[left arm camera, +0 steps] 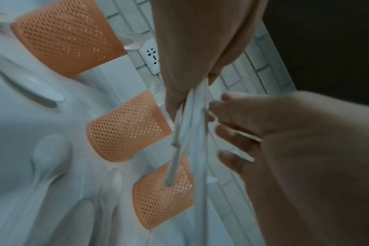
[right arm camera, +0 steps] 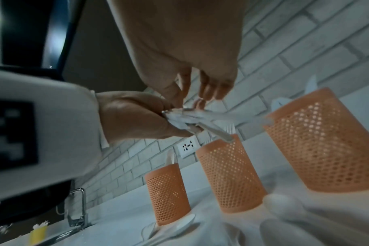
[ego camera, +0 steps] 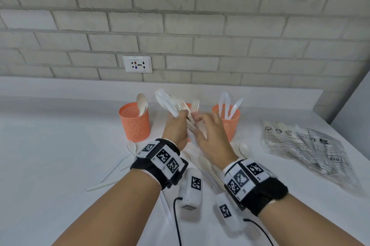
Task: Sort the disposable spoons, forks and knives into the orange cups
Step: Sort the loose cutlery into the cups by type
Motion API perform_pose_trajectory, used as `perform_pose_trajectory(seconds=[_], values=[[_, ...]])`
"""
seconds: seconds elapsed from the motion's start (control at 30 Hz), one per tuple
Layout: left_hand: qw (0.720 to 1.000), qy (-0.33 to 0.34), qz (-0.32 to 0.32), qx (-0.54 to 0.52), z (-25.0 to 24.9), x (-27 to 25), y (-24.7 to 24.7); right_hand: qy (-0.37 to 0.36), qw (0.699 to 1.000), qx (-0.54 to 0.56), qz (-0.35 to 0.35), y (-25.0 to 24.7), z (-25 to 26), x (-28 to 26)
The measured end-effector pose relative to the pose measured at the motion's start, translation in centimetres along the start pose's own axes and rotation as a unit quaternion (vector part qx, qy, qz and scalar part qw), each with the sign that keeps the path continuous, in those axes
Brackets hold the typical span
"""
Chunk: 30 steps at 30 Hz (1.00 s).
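Three orange mesh cups stand in a row. The left cup (ego camera: pixel 134 125) holds a spoon, the right cup (ego camera: pixel 230 123) holds knives, and the middle cup (right arm camera: pixel 228 179) with forks is mostly hidden behind my hands in the head view. My left hand (ego camera: pixel 183 114) grips a fanned bundle of white forks (ego camera: pixel 172 101) above the middle cup, tines up. My right hand (ego camera: pixel 200 123) is beside it, fingers spread and touching the fork handles (left arm camera: pixel 192 126). It holds nothing that I can make out.
Loose white cutlery lies on the white counter: a fork (ego camera: pixel 131 146) and long handles (ego camera: pixel 108 175) at the left, spoons (ego camera: pixel 244 148) under my right wrist. A clear plastic bag (ego camera: pixel 306 145) of cutlery lies at the right. The brick wall and socket (ego camera: pixel 137 64) are behind.
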<state>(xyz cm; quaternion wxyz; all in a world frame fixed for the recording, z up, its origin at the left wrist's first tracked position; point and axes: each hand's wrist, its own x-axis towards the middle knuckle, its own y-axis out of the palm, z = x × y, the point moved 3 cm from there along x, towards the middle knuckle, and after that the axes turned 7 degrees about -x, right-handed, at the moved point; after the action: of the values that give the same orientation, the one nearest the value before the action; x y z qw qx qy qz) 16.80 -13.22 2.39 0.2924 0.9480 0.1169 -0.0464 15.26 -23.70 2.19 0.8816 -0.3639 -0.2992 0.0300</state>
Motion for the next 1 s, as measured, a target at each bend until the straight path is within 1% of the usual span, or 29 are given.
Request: perform_pose_trajectory(seconds=[0.03, 0.07, 0.17, 0.27, 0.33, 0.4, 0.5, 0.57, 0.63, 0.7, 0.73, 0.83, 0.9, 0.93, 1.0], values=[[1.0, -0.012, 0.0, -0.018, -0.1, 0.2, 0.0, -0.026, 0.999, -0.014, -0.027, -0.6, 0.4, 0.0], [0.999, -0.022, -0.002, -0.032, -0.3, 0.4, 0.0, -0.044, 0.998, -0.02, -0.031, -1.1, 0.8, -0.1], [0.998, -0.034, -0.004, -0.061, -0.4, 0.9, 0.2, -0.06, 0.995, -0.072, 0.038, -1.1, 1.4, -0.3], [0.995, -0.044, 0.002, -0.086, -0.5, 1.0, 0.8, -0.033, 0.987, -0.12, 0.102, -0.7, 1.3, 0.1], [0.996, -0.042, 0.026, -0.073, -0.6, 1.1, 1.1, -0.021, 0.983, -0.135, 0.127, -0.6, 1.2, 0.5], [0.995, -0.046, 0.066, -0.058, -0.6, 0.9, 1.2, 0.0, 0.985, -0.097, 0.144, -0.8, 0.9, 0.8], [0.991, -0.057, 0.102, -0.065, -0.6, 0.4, 1.3, 0.046, 0.982, 0.031, 0.179, -1.5, 0.2, 1.0], [0.989, -0.053, 0.122, -0.06, -0.7, 0.2, 1.4, 0.1, 0.97, 0.114, 0.19, -2.1, -0.3, 1.0], [0.989, -0.04, 0.137, -0.042, -0.8, 0.0, 1.5, 0.145, 0.954, 0.17, 0.199, -2.4, -0.6, 1.0], [0.989, -0.024, 0.14, -0.027, -0.9, -0.1, 1.5, 0.161, 0.947, 0.185, 0.208, -2.6, -0.8, 1.1], [0.99, -0.018, 0.135, -0.024, -0.9, -0.1, 1.6, 0.16, 0.948, 0.177, 0.21, -2.7, -0.9, 1.1], [0.993, 0.003, 0.115, -0.017, -0.8, -0.2, 1.7, 0.123, 0.965, 0.122, 0.198, -2.6, -0.8, 1.3], [0.994, 0.015, 0.11, 0.003, -0.6, -0.3, 1.8, 0.114, 0.967, 0.125, 0.193, -2.4, -0.8, 1.3], [0.994, 0.017, 0.111, 0.014, -0.5, -0.3, 1.8, 0.126, 0.963, 0.14, 0.195, -2.2, -0.9, 1.4], [0.993, 0.014, 0.118, 0.021, -0.4, -0.4, 1.7, 0.167, 0.945, 0.19, 0.206, -2.2, -1.3, 1.4]])
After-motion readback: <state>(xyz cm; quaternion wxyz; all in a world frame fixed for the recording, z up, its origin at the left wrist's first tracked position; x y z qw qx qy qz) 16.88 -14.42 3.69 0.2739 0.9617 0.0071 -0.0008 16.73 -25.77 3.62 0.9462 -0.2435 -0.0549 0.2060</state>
